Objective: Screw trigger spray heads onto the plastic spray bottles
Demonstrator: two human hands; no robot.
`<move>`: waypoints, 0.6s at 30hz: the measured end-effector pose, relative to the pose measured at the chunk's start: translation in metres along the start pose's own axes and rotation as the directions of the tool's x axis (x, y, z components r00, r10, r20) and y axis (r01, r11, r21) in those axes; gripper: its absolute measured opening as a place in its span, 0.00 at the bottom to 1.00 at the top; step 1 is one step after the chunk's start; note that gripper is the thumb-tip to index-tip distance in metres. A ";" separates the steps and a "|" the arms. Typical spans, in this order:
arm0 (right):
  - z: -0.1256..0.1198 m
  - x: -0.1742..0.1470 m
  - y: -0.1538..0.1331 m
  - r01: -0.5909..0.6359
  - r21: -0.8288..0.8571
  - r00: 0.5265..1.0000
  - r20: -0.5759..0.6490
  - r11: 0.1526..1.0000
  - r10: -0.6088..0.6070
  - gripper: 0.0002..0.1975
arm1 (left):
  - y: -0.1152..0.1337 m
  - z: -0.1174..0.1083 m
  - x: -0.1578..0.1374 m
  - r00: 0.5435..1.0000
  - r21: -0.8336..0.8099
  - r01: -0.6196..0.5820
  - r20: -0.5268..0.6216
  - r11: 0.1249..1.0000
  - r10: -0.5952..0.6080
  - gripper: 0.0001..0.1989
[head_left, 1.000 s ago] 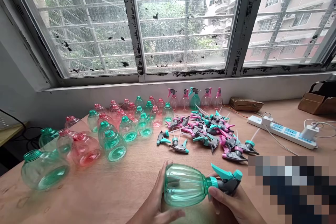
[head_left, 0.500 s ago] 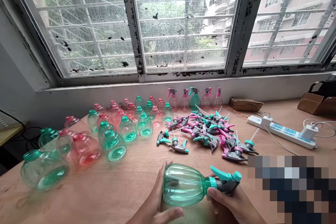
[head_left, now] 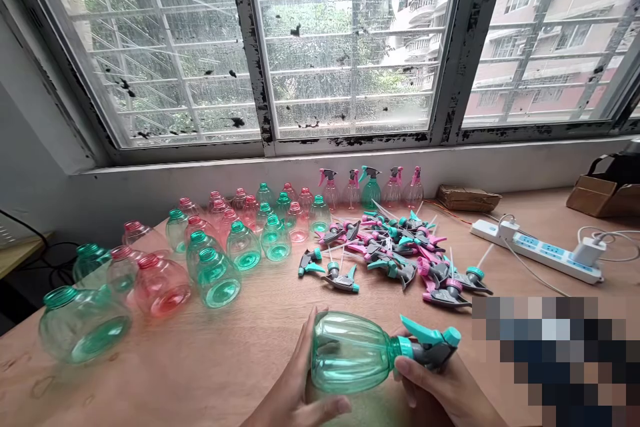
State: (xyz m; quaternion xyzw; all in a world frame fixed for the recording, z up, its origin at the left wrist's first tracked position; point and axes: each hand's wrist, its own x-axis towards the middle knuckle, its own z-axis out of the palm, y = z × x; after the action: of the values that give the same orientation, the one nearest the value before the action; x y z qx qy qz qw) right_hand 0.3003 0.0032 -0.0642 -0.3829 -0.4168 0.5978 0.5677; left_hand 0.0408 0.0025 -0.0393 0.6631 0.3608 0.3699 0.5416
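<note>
Right hand [head_left: 450, 388] partly hidden behind spray head [head_left: 433, 352].

Bare hands and wrists, low in the frame

Left hand [head_left: 300, 380] noted at lower centre. Left thumb [head_left: 325, 408] smooth and rounded at the tip, nail trimmed short; the fingers are seen only in part. Left wrist [head_left: 267, 410] bare, cut off by the bottom edge. Right hand [head_left: 445, 383] noted at lower right of centre. Right thumb [head_left: 417, 372] tapered, blunt-tipped; other fingers are largely hidden. Right wrist [head_left: 483, 408] likewise bare, cropped at the bottom edge.
</note>
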 end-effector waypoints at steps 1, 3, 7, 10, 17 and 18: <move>0.000 0.000 0.000 0.006 0.002 1.000 -0.001 1.000 -0.006 0.19 | 0.000 0.000 0.000 1.000 0.007 -0.005 0.003 1.000 0.005 0.53; 0.001 0.000 -0.001 0.020 0.002 1.000 -0.003 1.000 -0.020 0.19 | 0.001 0.001 0.002 1.000 0.022 -0.013 0.008 1.000 0.013 0.52; 0.001 0.000 -0.001 0.036 0.003 0.999 0.000 0.999 -0.036 0.19 | 0.007 0.002 0.003 1.000 0.069 0.005 -0.011 0.998 -0.005 0.53; 0.002 0.000 -0.002 0.030 0.008 1.000 0.000 1.000 -0.030 0.19 | 0.010 0.003 0.003 1.000 0.067 0.025 -0.008 0.997 -0.025 0.55; 0.002 0.001 -0.001 0.042 0.018 0.999 -0.013 0.999 -0.042 0.20 | 0.013 0.004 0.001 0.999 0.003 0.050 -0.004 0.999 -0.050 0.55; 0.002 0.001 -0.001 0.051 0.013 0.999 -0.019 0.999 -0.050 0.19 | 0.013 0.004 0.002 0.999 0.003 0.051 -0.003 0.999 -0.051 0.55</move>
State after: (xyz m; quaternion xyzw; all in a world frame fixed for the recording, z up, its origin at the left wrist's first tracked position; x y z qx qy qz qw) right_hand 0.2987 0.0040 -0.0627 -0.3738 -0.4171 0.5826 0.5890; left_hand 0.0464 -0.0002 -0.0268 0.6541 0.3790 0.3564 0.5490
